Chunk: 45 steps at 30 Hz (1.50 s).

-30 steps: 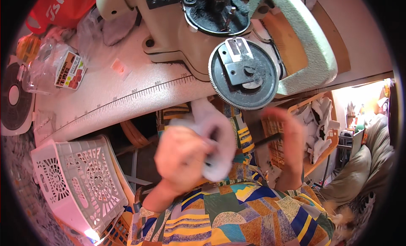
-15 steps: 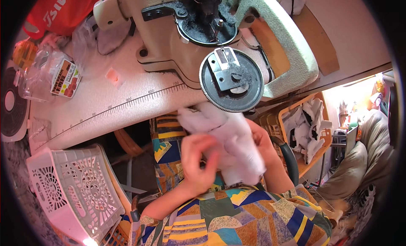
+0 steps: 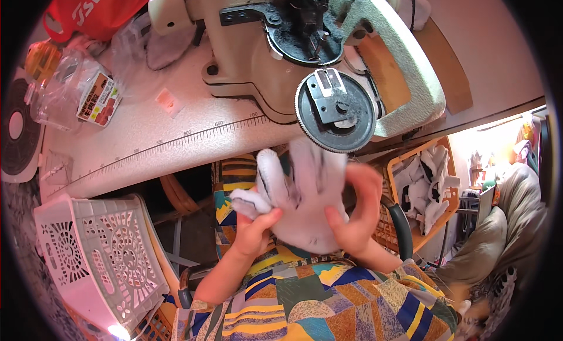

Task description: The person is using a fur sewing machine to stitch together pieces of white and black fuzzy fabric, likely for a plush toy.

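A white fleecy glove (image 3: 309, 226) with dark lines along its fingers is spread above my lap, its fingers pointing toward the machine. My left hand (image 3: 252, 232) pinches it at the left, below the thumb part, with my thumb on top. On the other side, my right hand (image 3: 359, 215) holds the glove's right edge, thumb on the front and fingers curled and slightly blurred. Just beyond the glove's fingertips hangs the toothed round disc (image 3: 305, 115) of a cream sewing machine (image 3: 252, 65).
The white table edge (image 3: 170, 159) bears a ruler scale. A clear plastic jar (image 3: 61, 109) and red bag (image 3: 111, 9) lie at the far left. A white plastic basket (image 3: 111, 253) stands at left, and an orange basket (image 3: 437, 218) holding white fleecy pieces at right.
The glove was bunched and blurred before; now its fingers are spread out. My left hand has moved left and down, onto the glove's thumb side. The view has shifted slightly.
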Available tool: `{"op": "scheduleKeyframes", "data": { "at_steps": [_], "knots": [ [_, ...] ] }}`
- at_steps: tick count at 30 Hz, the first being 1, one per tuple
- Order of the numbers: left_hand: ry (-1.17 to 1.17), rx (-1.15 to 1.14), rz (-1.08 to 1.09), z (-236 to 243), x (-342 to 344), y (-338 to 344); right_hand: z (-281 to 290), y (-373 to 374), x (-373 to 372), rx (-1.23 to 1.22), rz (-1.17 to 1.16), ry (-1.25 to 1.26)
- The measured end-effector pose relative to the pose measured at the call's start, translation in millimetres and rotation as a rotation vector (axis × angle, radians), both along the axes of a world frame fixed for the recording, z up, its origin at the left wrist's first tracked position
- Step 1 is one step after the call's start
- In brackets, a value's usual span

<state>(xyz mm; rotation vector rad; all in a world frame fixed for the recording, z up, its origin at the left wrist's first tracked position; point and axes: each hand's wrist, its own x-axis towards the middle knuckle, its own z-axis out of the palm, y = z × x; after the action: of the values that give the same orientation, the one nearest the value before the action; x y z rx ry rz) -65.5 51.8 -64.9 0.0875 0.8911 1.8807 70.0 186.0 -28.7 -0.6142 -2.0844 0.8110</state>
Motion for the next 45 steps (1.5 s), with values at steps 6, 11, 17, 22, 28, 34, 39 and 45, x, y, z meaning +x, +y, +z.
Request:
{"op": "scheduleKeyframes", "data": {
  "at_steps": [6,11,17,22,28,34,39,45],
  "knots": [
    [0.225,0.049,-0.094,-11.9,-10.7,3.8,0.2,6.4,-8.1,-0.984,0.286,0.02],
    [0.392,-0.105,0.091,3.9,-14.4,12.4,-4.5,7.3,-22.5,-1.088,0.285,0.022],
    [0.338,-0.073,0.09,6.0,-0.1,32.1,-20.7,9.0,-10.1,-0.773,0.337,0.024],
    [0.522,0.041,0.095,-1.6,-5.9,45.0,31.6,62.6,47.7,-0.99,-0.149,0.381],
    [0.646,-0.152,-0.045,-31.2,-11.4,41.6,127.5,103.0,199.6,0.26,-0.931,0.956],
    [0.585,-0.243,-0.139,-39.8,-0.9,41.5,82.1,167.5,266.9,1.037,-1.509,0.258],
    [0.543,-0.282,-0.159,-49.0,-0.2,41.4,-72.9,234.6,300.5,0.238,-1.097,-0.463],
    [0.55,-0.396,-0.143,-45.5,-13.5,29.2,12.9,206.2,171.6,0.421,-0.931,-0.193]
  ]
}}
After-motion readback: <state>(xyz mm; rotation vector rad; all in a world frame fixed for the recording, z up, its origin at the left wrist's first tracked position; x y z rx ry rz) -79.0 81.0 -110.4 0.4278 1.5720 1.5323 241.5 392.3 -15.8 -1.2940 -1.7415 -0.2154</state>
